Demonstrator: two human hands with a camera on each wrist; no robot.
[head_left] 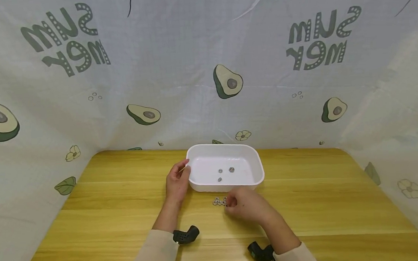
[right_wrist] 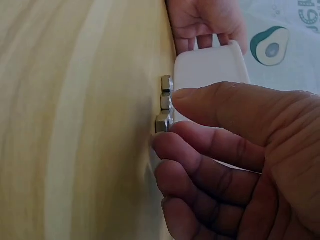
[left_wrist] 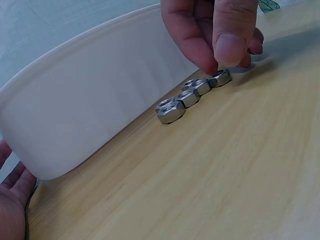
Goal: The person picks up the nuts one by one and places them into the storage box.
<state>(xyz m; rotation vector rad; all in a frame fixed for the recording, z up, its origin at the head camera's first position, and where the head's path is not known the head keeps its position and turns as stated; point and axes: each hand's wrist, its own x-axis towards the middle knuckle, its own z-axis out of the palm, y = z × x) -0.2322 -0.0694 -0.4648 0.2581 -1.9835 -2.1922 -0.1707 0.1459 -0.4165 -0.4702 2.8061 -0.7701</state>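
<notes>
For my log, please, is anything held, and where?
Left hand touches the white tray at its left end; holding cannot be told. Right hand, at the nuts: no clear pinch.

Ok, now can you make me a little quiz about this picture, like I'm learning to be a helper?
1. Count: in the head view, how many small metal pieces show inside the white tray?

2. True or false: the left grip is at the tray's left end.

3. Pick one: what are the right grip's fingertips right by?
A) a spoon
B) the clustered nuts on the table
C) a cup

Key:
1. Three.
2. True.
3. B.
</notes>
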